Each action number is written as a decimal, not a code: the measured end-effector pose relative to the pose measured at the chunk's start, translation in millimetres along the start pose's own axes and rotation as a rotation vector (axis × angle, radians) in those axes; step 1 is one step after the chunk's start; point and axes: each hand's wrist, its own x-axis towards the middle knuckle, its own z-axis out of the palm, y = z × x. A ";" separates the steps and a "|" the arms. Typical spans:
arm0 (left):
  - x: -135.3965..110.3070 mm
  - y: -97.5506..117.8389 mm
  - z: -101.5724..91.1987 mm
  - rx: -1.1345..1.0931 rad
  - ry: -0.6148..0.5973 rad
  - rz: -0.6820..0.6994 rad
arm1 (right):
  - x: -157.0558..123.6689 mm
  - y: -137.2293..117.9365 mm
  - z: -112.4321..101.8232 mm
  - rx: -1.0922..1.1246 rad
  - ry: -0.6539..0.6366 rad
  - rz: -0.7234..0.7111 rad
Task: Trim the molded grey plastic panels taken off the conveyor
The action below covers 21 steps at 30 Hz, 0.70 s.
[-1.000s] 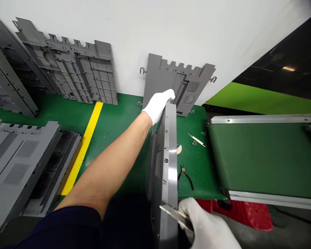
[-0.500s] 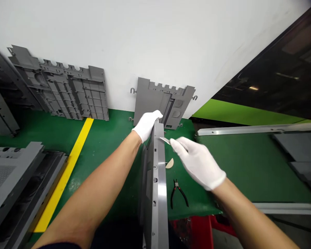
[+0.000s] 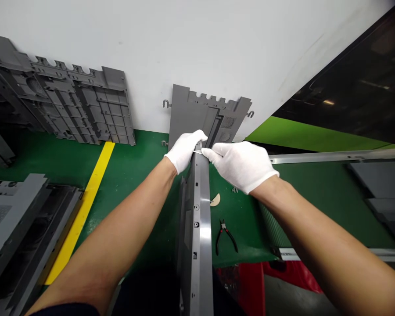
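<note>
A grey plastic panel (image 3: pixel 203 219) stands on its edge in front of me, its long narrow side facing up. My left hand (image 3: pixel 186 150), in a white glove, grips the panel's far top corner. In my gloved right hand (image 3: pixel 245 164) is a thin knife (image 3: pixel 197 152), its handle hidden by the fingers. The blade lies across the panel's far end, close to my left fingertips. Pliers with black and red handles (image 3: pixel 225 237) and a cream half-round piece (image 3: pixel 215 200) lie on the green table just right of the panel.
Behind my hands another grey panel (image 3: pixel 189 114) leans on the white wall, with metal hooks at its sides. More panels (image 3: pixel 85 96) stand and lie at left, beyond a yellow stripe (image 3: pixel 85 210). A green conveyor belt (image 3: pixel 322 197) carrying grey parts runs at right.
My right hand has moved the knife away from me along the panel's edge to its far end. My left hand keeps its grip. The view has shifted slightly.
</note>
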 end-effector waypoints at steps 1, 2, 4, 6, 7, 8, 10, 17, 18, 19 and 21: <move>0.3 -0.2 -0.3 0.001 -0.005 0.000 | -0.2 -0.1 -0.3 -0.012 0.004 -0.009; 0.8 -0.6 -0.7 0.001 -0.009 0.001 | -0.4 -0.2 -0.5 -0.024 0.010 -0.017; 2.2 -1.9 -1.5 -0.006 -0.011 0.006 | -0.8 -0.4 -0.5 -0.041 0.023 -0.029; 3.7 -3.5 -2.1 -0.014 -0.013 0.008 | -1.4 -0.3 -0.2 -0.043 0.031 -0.039; 4.4 -4.1 -2.3 -0.017 -0.012 0.009 | -1.8 -0.2 -0.1 -0.038 0.033 -0.044; 4.8 -4.6 -2.4 -0.021 -0.010 0.011 | -2.4 -0.2 0.0 -0.031 0.035 -0.050; 5.4 -5.0 -2.4 -0.026 -0.004 0.019 | -3.7 -0.1 0.1 -0.021 0.044 -0.058; 5.6 -5.3 -2.0 -0.016 0.009 0.038 | -6.3 0.6 0.4 -0.012 0.043 -0.059; 5.8 -5.6 -2.1 -0.011 0.011 0.039 | -6.3 1.0 0.8 -0.004 0.043 -0.056; 6.1 -5.9 -2.1 -0.006 0.012 0.037 | -6.4 1.4 1.3 0.003 0.043 -0.053; 6.6 -6.4 -1.9 -0.004 0.011 0.029 | -6.8 2.4 2.5 0.016 0.045 -0.052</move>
